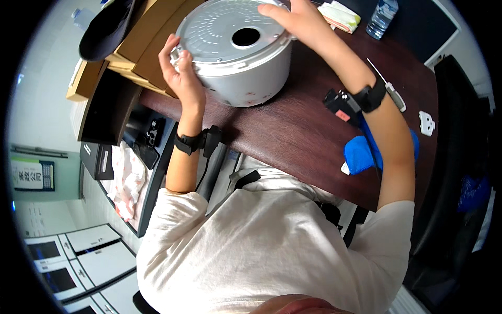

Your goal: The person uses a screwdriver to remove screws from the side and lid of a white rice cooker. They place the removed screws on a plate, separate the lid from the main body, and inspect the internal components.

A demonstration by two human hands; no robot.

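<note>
The round grey appliance body (238,57) stands upside down on the dark wooden table (308,136), near its far left edge, its ribbed metal base with a round hole facing up. Brown cardboard boxes (144,36) are stacked just beside it on the left, with a black cap (104,26) lying on them. The left hand (180,70) curls around the near-left rim, fingers closed on a small metal part at the edge. The right hand (293,18) lies flat on the far-right rim, fingers loosely spread, pressing rather than gripping. A blue cloth (361,154) lies near the right forearm. Further right lie a plastic bottle (381,18), a screwdriver (389,86) and a small white plug (427,123).
</note>
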